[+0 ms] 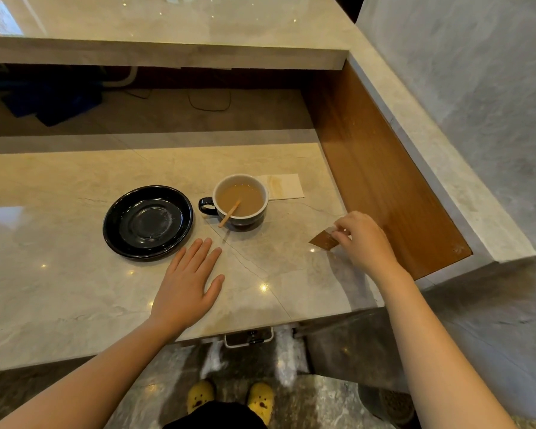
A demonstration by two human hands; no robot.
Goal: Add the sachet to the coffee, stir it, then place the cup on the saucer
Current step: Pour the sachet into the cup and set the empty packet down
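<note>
A dark cup (241, 200) with a white inside holds milky coffee and stands on the marble counter (59, 289), handle to the left. A wooden stir stick (228, 214) leans in it over the near rim. Left of the cup lies an empty black saucer (148, 222). My right hand (363, 239) pinches a small brown sachet (323, 240) low over the counter, right of the cup. My left hand (190, 283) rests flat on the counter with fingers spread, just in front of the saucer and cup.
A stained white napkin (287, 186) lies behind the cup. A brown wooden side panel (384, 181) and a raised marble ledge (446, 168) bound the counter on the right. A higher marble shelf (167, 54) runs across the back. The counter's front edge is near my body.
</note>
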